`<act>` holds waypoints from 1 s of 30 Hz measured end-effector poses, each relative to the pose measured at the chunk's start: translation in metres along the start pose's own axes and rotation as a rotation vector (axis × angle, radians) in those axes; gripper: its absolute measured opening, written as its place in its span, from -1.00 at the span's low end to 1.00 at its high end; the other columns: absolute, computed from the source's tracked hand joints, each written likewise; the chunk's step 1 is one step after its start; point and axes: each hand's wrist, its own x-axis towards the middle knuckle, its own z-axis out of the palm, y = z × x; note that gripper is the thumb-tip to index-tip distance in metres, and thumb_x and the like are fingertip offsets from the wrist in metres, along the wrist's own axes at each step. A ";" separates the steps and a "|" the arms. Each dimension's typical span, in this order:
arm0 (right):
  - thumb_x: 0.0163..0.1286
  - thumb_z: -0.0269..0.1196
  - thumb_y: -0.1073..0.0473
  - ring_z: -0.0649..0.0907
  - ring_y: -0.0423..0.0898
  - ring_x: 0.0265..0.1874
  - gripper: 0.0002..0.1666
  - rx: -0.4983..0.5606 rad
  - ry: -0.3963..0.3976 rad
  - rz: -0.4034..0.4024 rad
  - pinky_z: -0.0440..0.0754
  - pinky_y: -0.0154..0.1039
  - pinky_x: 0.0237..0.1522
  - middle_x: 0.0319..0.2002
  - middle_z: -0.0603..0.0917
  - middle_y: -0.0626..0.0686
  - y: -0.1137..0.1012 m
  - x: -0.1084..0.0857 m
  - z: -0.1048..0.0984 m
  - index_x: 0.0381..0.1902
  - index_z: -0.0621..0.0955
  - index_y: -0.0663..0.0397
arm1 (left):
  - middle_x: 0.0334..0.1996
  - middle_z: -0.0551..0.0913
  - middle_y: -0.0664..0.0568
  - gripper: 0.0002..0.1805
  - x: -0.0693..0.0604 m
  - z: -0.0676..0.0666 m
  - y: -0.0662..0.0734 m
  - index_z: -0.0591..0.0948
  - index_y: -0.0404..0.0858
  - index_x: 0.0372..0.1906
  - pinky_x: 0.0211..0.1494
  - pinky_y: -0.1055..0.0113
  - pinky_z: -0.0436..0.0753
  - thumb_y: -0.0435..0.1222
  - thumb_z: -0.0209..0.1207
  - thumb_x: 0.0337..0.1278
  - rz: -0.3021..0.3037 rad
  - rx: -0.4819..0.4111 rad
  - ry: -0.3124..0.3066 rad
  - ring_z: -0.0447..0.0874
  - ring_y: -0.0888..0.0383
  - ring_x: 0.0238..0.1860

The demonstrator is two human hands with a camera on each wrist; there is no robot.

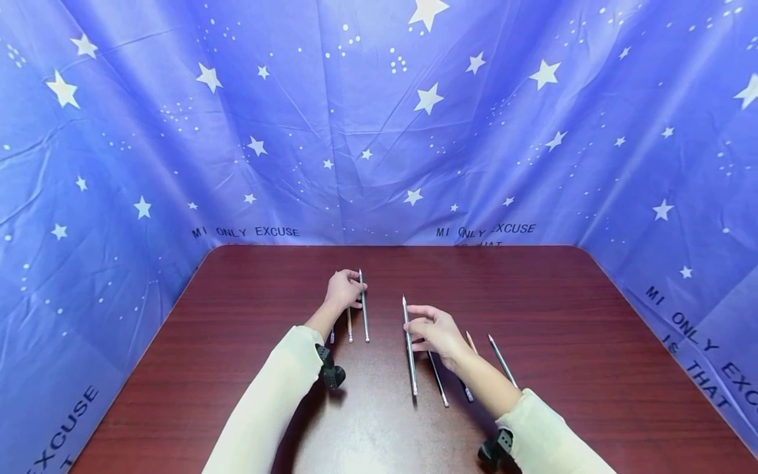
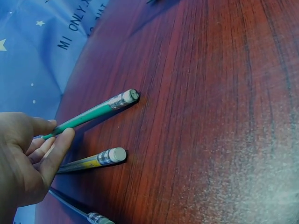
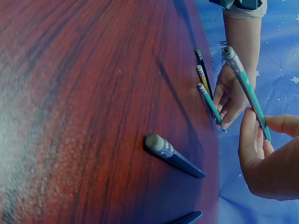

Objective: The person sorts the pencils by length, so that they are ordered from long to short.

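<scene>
My left hand (image 1: 343,289) pinches a green pencil (image 2: 96,113) near its pointed end, the eraser end low over the table. Beside it lie a yellow pencil (image 2: 86,163) and a dark pencil (image 2: 74,207), both partly hidden by this hand in the head view. With thumb and fingertips my right hand (image 1: 438,334) holds another green pencil (image 3: 245,84), raised above the tabletop, its point away from me. Right of that one lies a dark pencil (image 1: 438,380) with a white eraser.
Under and beyond the right forearm lie a pencil with a tan tip (image 1: 471,341), partly covered, and a dark pencil (image 1: 501,359). The reddish-brown table (image 1: 266,283) is bordered by a blue star-printed cloth (image 1: 367,99) at the back and sides.
</scene>
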 end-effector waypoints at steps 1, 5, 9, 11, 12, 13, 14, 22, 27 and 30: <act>0.12 0.18 0.37 0.59 -0.21 -0.54 -0.43 -0.001 -0.001 0.000 0.72 -0.32 -0.44 -0.46 0.62 -0.07 0.000 0.000 0.000 0.15 0.44 0.28 | -0.32 0.65 -0.20 -0.63 0.001 0.000 0.000 0.46 -0.46 0.01 -0.53 0.28 0.74 -0.49 0.18 0.05 -0.005 0.002 0.000 0.59 0.16 -0.57; 0.13 0.18 0.36 0.58 -0.22 -0.53 -0.43 -0.007 -0.006 0.001 0.73 -0.30 -0.41 -0.45 0.62 -0.06 0.000 -0.001 -0.001 0.16 0.43 0.27 | -0.32 0.65 -0.21 -0.64 0.003 0.000 -0.001 0.46 -0.47 0.00 -0.53 0.28 0.74 -0.49 0.19 0.05 -0.023 0.020 0.002 0.59 0.15 -0.58; 0.14 0.18 0.36 0.58 -0.22 -0.52 -0.42 -0.011 -0.008 0.001 0.73 -0.31 -0.40 -0.43 0.62 -0.05 -0.002 -0.002 -0.002 0.17 0.43 0.26 | -0.34 0.65 -0.21 -0.64 0.006 0.001 -0.001 0.47 -0.47 -0.01 -0.55 0.30 0.73 -0.48 0.21 0.04 -0.024 0.053 0.008 0.55 0.18 -0.62; 0.14 0.18 0.35 0.58 -0.22 -0.52 -0.43 -0.011 -0.007 0.001 0.73 -0.31 -0.40 -0.42 0.62 -0.05 -0.002 -0.002 -0.003 0.17 0.43 0.26 | -0.33 0.66 -0.23 -0.63 0.006 0.001 -0.001 0.47 -0.48 -0.01 -0.57 0.30 0.73 -0.48 0.21 0.04 -0.020 0.072 0.006 0.56 0.18 -0.64; 0.14 0.18 0.35 0.58 -0.22 -0.52 -0.43 -0.012 -0.007 0.001 0.73 -0.31 -0.40 -0.42 0.62 -0.05 -0.002 -0.002 -0.003 0.17 0.43 0.26 | -0.33 0.67 -0.24 -0.63 0.006 0.002 -0.001 0.47 -0.48 0.00 -0.57 0.31 0.73 -0.48 0.21 0.04 -0.018 0.080 0.005 0.56 0.18 -0.63; 0.14 0.19 0.35 0.58 -0.22 -0.53 -0.43 -0.011 -0.005 0.001 0.73 -0.31 -0.41 -0.43 0.62 -0.05 -0.002 -0.002 -0.003 0.17 0.43 0.27 | -0.32 0.67 -0.26 -0.62 0.006 0.002 0.000 0.47 -0.49 0.00 -0.57 0.31 0.73 -0.48 0.21 0.04 -0.014 0.091 0.002 0.58 0.17 -0.63; 0.14 0.19 0.35 0.57 -0.22 -0.53 -0.43 -0.010 -0.004 0.001 0.73 -0.32 -0.42 -0.43 0.62 -0.05 -0.002 -0.003 -0.003 0.17 0.43 0.27 | -0.31 0.68 -0.27 -0.62 0.006 0.002 0.000 0.47 -0.49 0.01 -0.57 0.30 0.73 -0.48 0.20 0.04 -0.013 0.098 -0.002 0.59 0.16 -0.63; 0.15 0.19 0.36 0.58 -0.22 -0.53 -0.43 0.004 -0.010 -0.009 0.71 -0.35 -0.45 -0.43 0.62 -0.05 -0.002 -0.003 -0.004 0.17 0.42 0.29 | -0.24 0.68 -0.28 -0.62 0.009 0.008 0.003 0.47 -0.47 0.03 -0.56 0.34 0.73 -0.46 0.20 0.06 -0.026 0.144 -0.027 0.61 0.14 -0.58; 0.16 0.19 0.35 0.59 -0.20 -0.51 -0.43 0.007 -0.008 -0.012 0.71 -0.35 -0.44 -0.40 0.63 -0.03 -0.003 -0.004 -0.005 0.18 0.42 0.28 | -0.23 0.67 -0.26 -0.61 0.011 0.010 0.005 0.48 -0.45 0.03 -0.57 0.35 0.72 -0.45 0.22 0.05 -0.039 0.184 -0.030 0.64 0.10 -0.52; 0.17 0.19 0.34 0.59 -0.19 -0.50 -0.42 0.005 -0.011 -0.015 0.71 -0.35 -0.44 -0.39 0.63 -0.02 -0.004 -0.005 -0.006 0.19 0.41 0.28 | -0.22 0.66 -0.27 -0.60 0.010 0.011 0.006 0.48 -0.44 0.05 -0.58 0.37 0.71 -0.43 0.22 0.07 -0.032 0.227 -0.033 0.66 0.07 -0.48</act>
